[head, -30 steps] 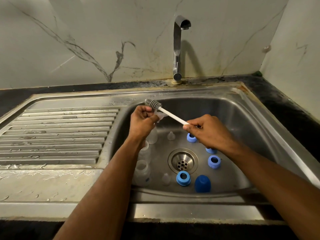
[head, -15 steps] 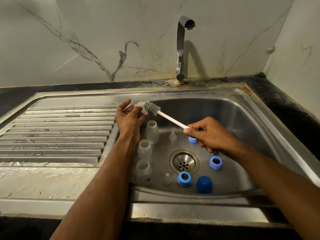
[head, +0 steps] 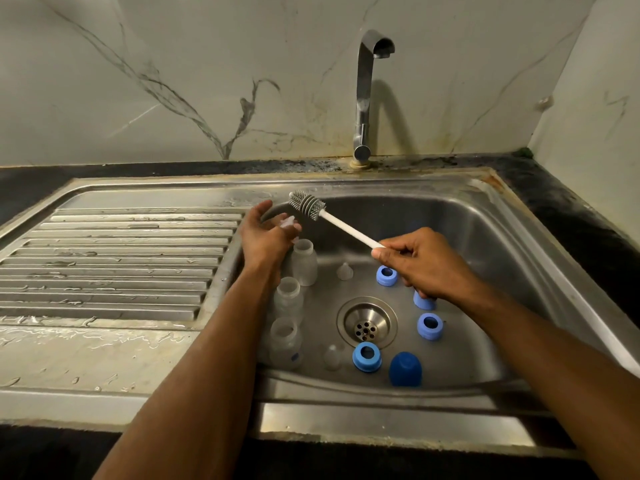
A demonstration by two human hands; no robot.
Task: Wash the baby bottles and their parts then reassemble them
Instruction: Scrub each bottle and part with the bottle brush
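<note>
My left hand [head: 265, 237] is at the basin's left rim and holds a small clear nipple [head: 289, 223] at its fingertips. My right hand [head: 427, 266] grips the white handle of a bottle brush, whose grey bristle head [head: 308, 206] hovers just above and right of the nipple, apart from it. Three clear bottles [head: 304, 263] [head: 289, 297] [head: 285, 342] stand upright along the basin's left side. On the basin floor lie two more clear nipples [head: 344, 271] [head: 331, 357], blue screw rings [head: 387, 276] [head: 429, 326] [head: 367, 357] and a dark blue cap [head: 405, 369]. Another blue piece [head: 424, 302] is half hidden under my right hand.
The steel sink [head: 502, 271] has a drain strainer [head: 367, 323] in the middle and a tap [head: 367, 95] at the back, with no water running. A wet ribbed drainboard [head: 114, 261] lies to the left. The walls meet in a corner at the right.
My left hand moved left from over the basin to its rim with the nipple. The brush head, earlier at that hand's fist, now sits clear of it.
</note>
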